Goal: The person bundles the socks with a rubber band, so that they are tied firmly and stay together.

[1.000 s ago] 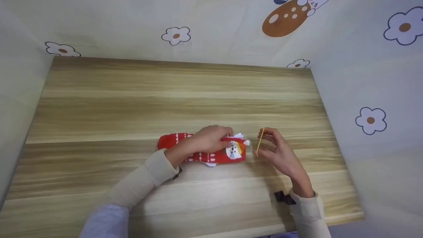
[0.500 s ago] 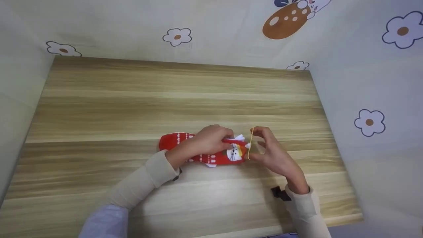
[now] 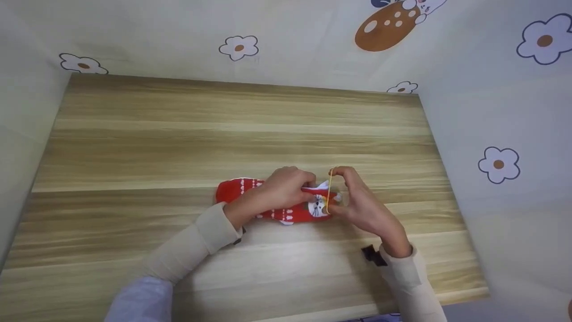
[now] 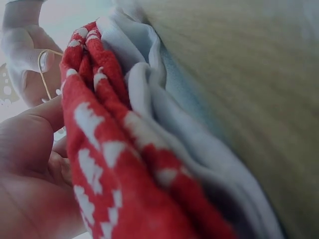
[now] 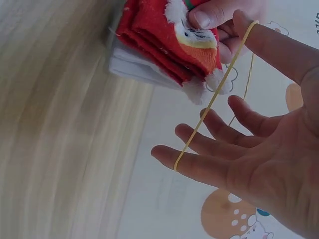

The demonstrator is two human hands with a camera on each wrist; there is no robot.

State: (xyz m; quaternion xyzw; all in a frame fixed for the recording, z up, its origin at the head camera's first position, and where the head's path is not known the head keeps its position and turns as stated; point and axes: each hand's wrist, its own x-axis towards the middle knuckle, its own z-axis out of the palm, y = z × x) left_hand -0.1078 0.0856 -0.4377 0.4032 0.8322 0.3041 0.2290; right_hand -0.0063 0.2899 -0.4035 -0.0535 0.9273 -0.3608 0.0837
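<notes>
Red knitted socks (image 3: 232,191) with white patterns and a cat face lie folded flat, with white fabric (image 4: 159,104) layered against them. My left hand (image 3: 286,190) grips the bundle near the cat-face end, its thumb on top in the right wrist view. A thin yellow rubber band (image 5: 216,94) is stretched between the thumb and fingertips of my right hand (image 3: 364,208), whose fingers are spread. In the head view this loop stands across the right end of the socks, by the white pompoms (image 5: 204,89). Whether the band touches the cloth I cannot tell.
The bundle lies on a wood-grain table (image 3: 223,116). Pale walls with printed flowers (image 3: 239,48) stand behind it and at both sides. A dark strap piece (image 3: 374,256) hangs at the right wrist. The table's front edge runs beneath the forearms.
My right hand has moved left with the stretched rubber band, from beside the socks to over their pompom end. The left hand has kept its grip in place.
</notes>
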